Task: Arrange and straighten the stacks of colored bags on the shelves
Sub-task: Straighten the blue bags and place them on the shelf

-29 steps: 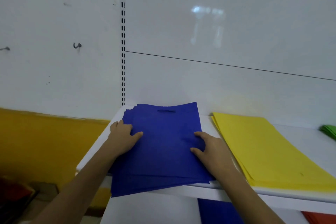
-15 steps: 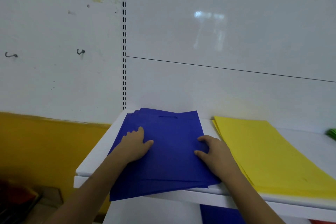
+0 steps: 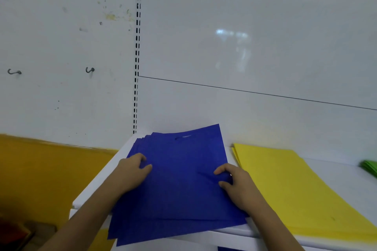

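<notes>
Nearest the camera, the front edge of the blue bag stack (image 3: pixel 179 185) overhangs the lip of the white shelf (image 3: pixel 95 187), its lower sheets fanned out and skewed toward the left corner. Both forearms reach in from below onto this stack.

The left hand (image 3: pixel 132 173) rests on the stack's left part, fingers curled, with blue material bunched at the fingertips; whether it pinches a sheet or only presses cannot be told. The right hand (image 3: pixel 236 183) sits at the stack's right edge, thumb and fingers curled round a fold of the top sheets, gripping them. The hands lie well apart, with the middle of the stack bare between them.

Farther back, the top bag's cut-out handle (image 3: pixel 182 137) lies near the rear edge, and the staggered corners of lower bags show at the rear left.

Just beside the right hand, a yellow bag stack (image 3: pixel 295 187) lies flat on the same shelf, close to the blue one. At the far right edge, part of a green stack (image 3: pixel 370 166) shows.

Behind stands a white back panel (image 3: pixel 244 47) with a slotted upright (image 3: pixel 137 63).
</notes>
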The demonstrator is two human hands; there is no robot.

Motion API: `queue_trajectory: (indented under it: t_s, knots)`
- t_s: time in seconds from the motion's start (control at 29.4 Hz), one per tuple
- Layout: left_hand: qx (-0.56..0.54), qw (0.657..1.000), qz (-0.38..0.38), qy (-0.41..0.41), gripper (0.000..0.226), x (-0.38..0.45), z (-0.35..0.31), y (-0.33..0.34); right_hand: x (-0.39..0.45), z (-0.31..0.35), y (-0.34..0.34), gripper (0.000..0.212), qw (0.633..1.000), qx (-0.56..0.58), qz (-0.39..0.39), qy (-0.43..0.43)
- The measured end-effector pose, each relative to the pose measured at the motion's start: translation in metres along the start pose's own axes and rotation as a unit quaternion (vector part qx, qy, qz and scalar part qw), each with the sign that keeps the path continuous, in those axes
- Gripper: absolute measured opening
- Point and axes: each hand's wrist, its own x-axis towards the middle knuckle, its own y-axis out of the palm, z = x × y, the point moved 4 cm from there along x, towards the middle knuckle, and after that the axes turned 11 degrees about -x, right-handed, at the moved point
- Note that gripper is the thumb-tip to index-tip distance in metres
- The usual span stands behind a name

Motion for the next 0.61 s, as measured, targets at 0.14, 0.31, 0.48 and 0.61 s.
queue_trajectory:
  t_s: [0.14, 0.31, 0.48, 0.61]
  knots:
    - [0.048, 0.999, -0.002, -0.003, 0.038, 0.000, -0.001, 0.006, -0.001, -0.004, -0.003, 0.028, 0.999, 0.008, 0.031, -0.004]
    - [-0.065, 0.997, 0.031, 0.002, 0.041, 0.005, -0.013, 0.009, -0.002, -0.007, -0.004, 0.027, 0.999, 0.023, 0.038, 0.008]
    - [-0.237, 0.969, 0.035, -0.057, 0.047, 0.011, -0.017, 0.005, -0.006, -0.003, 0.006, 0.031, 0.998, 0.027, 0.047, 0.022]
    - [-0.339, 0.936, 0.034, -0.084, 0.048, 0.013, -0.007, -0.001, -0.011, -0.002, 0.008, 0.032, 0.998, 0.037, 0.041, 0.016]
